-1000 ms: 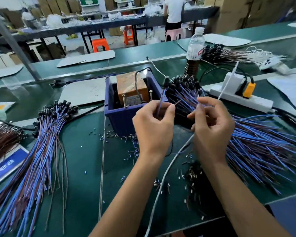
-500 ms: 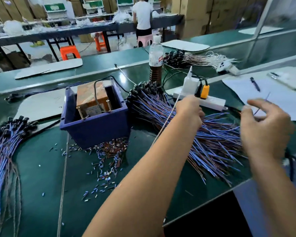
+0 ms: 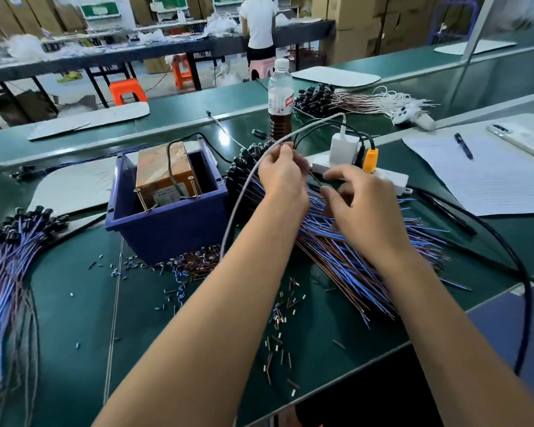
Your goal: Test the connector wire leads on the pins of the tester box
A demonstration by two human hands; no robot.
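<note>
Both hands are up over the right-hand pile of blue and brown connector wires [image 3: 336, 241], which is fanned out on the green bench [image 3: 74, 303] with the black connector heads bunched toward the far left end and the stripped leads trailing toward the near right. The left hand [image 3: 282, 177] is curled, its fingers [image 3: 285, 152] apparently pinched on something thin at the head end of the pile — whether that is a connector or the wire behind it can't be told. The right hand [image 3: 356, 204] is loosely curled just beside it, index finger stretched out toward the white power strip [image 3: 392, 180]; a dark lead seems to be nipped between thumb and middle finger, though the blur makes that a guess.

The relation that matters: the tester box [image 3: 164, 177], a brown block sat inside the blue bin [image 3: 167, 229], lies to the left of both hands, and its two upright screw-like pins [image 3: 193, 187] stand at the near edge of the block. So the left hand is the nearer one, well apart from the pins but with nothing in between except the bin wall. The picked wire's long axis looks to be running roughly left-right between the two hands, so the lead ends would have to be swung leftward and brought down onto the pins.

A white cable [image 3: 247, 192] is draped over the left wrist and could get dragged along — worth watching.
</note>
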